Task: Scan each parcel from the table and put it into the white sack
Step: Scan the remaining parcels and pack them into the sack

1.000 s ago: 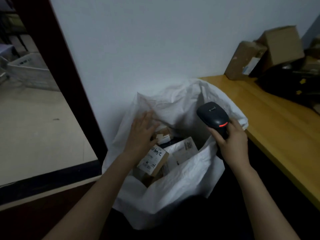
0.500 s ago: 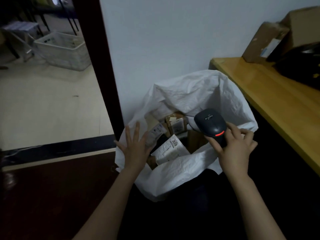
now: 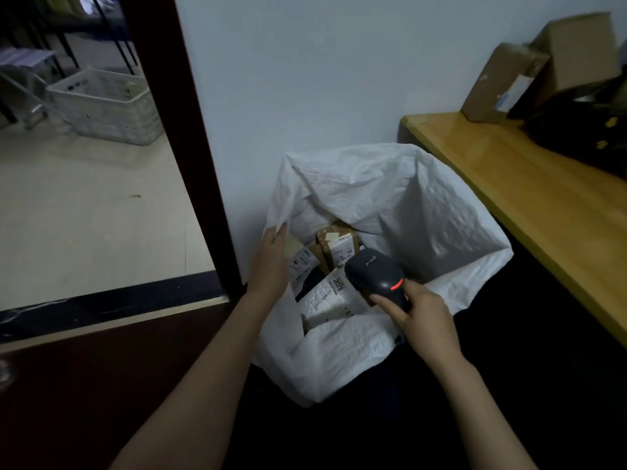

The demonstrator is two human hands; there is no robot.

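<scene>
Now L hand [image 3: 271, 262], fingers straight, touches white sack [image 3: 407, 205] rim; R hand [image 3: 424, 317] grips scanner [image 3: 375, 276] above parcels [image 3: 325, 300].

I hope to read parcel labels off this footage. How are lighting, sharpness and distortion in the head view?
Head view: dim, with the floor beyond the door frame brightest and the bottom nearly black; a sheen on the table; the wide-angle lens slants the door frame; on the white mailer in the white sack only the big 2028 reads, fine print is soft.
</scene>
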